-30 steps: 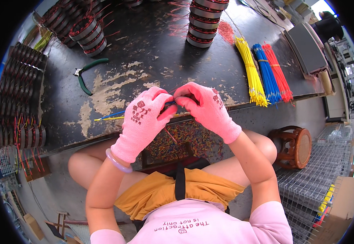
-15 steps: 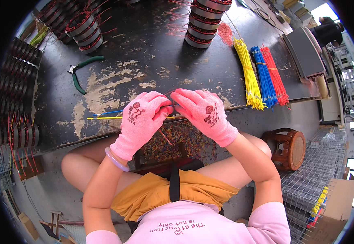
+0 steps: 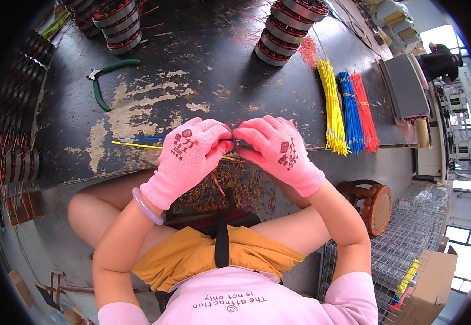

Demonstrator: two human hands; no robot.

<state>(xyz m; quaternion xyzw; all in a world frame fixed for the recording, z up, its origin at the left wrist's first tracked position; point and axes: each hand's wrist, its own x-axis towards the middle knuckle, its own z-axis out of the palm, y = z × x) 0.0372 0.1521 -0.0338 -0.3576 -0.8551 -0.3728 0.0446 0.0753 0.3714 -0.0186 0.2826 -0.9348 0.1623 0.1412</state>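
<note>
My left hand (image 3: 189,154), in a pink glove, is closed with thumb and fingers pinching several thin wires over the table's near edge. A blue wire (image 3: 132,138) and a yellow wire (image 3: 138,145) stick out to its left, and a red wire (image 3: 217,183) hangs below it. My right hand (image 3: 281,151), gloved likewise, meets it fingertip to fingertip, closed on the wire ends between the hands. How the ends join is hidden by my fingers. Green-handled cutting pliers (image 3: 100,89) lie open on the table, beyond my left hand.
Stacked wound stator cores (image 3: 287,32) stand at the back, with another stack (image 3: 119,27) back left and more along the left side. Yellow (image 3: 332,108), blue (image 3: 351,111) and red (image 3: 364,111) wire bundles lie to the right. Wire scraps fill a tray (image 3: 178,208) below; a wooden stool (image 3: 380,208) stands right.
My view has shifted slightly, so the table's things sit differently in the picture. Both hands stay together at the wires, the right one's fingers slightly moved.
</note>
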